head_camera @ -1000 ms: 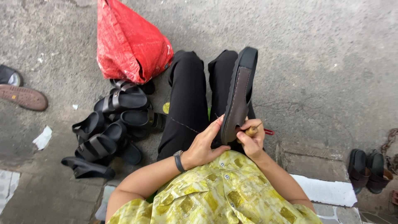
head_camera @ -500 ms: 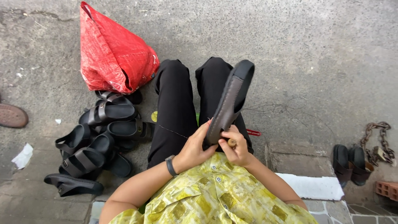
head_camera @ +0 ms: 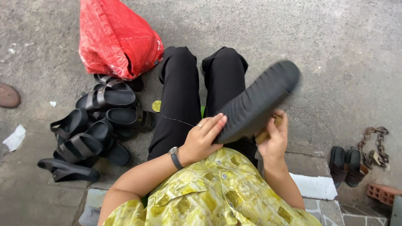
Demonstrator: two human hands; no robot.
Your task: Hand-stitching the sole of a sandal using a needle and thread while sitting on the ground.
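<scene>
I sit on the ground with my legs in black trousers stretched out. Over my lap I hold a black sandal (head_camera: 257, 102) with its ridged sole turned up and its toe pointing to the right. My left hand (head_camera: 203, 140), with a wristwatch and a ring, grips the sandal's near end. Under the sandal's right side, my right hand (head_camera: 274, 136) supports it and also holds a small tan object, mostly hidden.
A pile of several black sandals (head_camera: 90, 127) lies on the concrete to my left. A red woven bag (head_camera: 117, 37) stands behind it. A dark pair of sandals (head_camera: 345, 165), a rusty chain (head_camera: 374, 146) and a brick (head_camera: 382, 193) are at the right.
The sandal has swung from nearly upright to lying flat and pointing right, sole up. Both hands shifted along with it. The view moved closer over my lap.
</scene>
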